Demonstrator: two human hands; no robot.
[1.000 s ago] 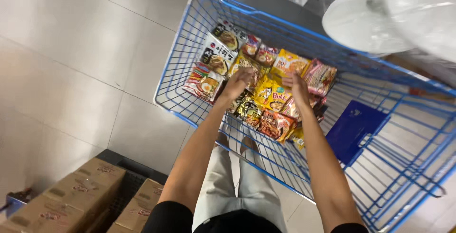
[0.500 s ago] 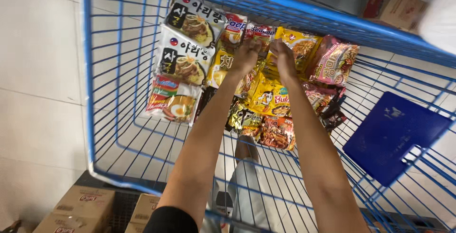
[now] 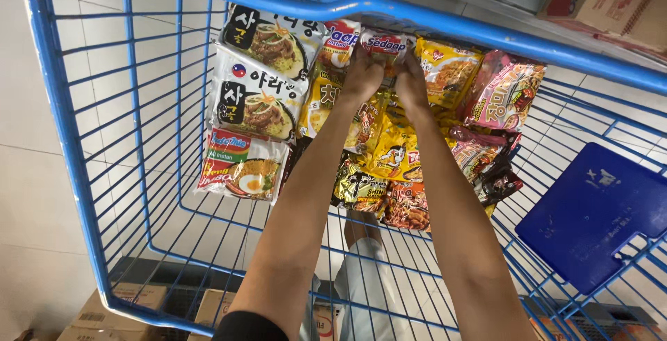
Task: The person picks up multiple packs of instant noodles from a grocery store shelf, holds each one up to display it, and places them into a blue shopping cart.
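1. Both hands reach deep into a blue wire shopping cart (image 3: pixel 83 174). The left hand (image 3: pixel 361 77) and right hand (image 3: pixel 411 84) sit side by side, nearly touching, each closed on the lower edge of one red-and-white noodle packet (image 3: pixel 383 43).
2. That packet stands against the far wall of the cart, just under the blue top rail (image 3: pixel 431 18); its top part shows, its lower part is hidden by the fingers.
3. Left of the hands: two white-and-black noodle packets, one above the other, upper one (image 3: pixel 274 35), lower one (image 3: pixel 256 98), each with a bowl picture.
4. Below those: a white packet with red-and-green label and an egg-noodle picture (image 3: pixel 242 166), lying flat on the cart floor.
5. Beside the left hand, an orange-red packet (image 3: pixel 338 41) leans at the far wall.
6. Under the forearms: a heap of yellow packets (image 3: pixel 392 150), with a black-and-gold packet (image 3: pixel 361 188) and a dark red packet (image 3: pixel 408 205) nearest the viewer.
7. Right of the hands: a yellow-orange packet (image 3: pixel 448 70), then a pink packet (image 3: pixel 507 94), tilted.
8. Blue plastic flap seat (image 3: pixel 590 216) at the cart's right.
9. Brown cardboard boxes (image 3: pixel 111 310) on the floor beneath the cart, lower left.
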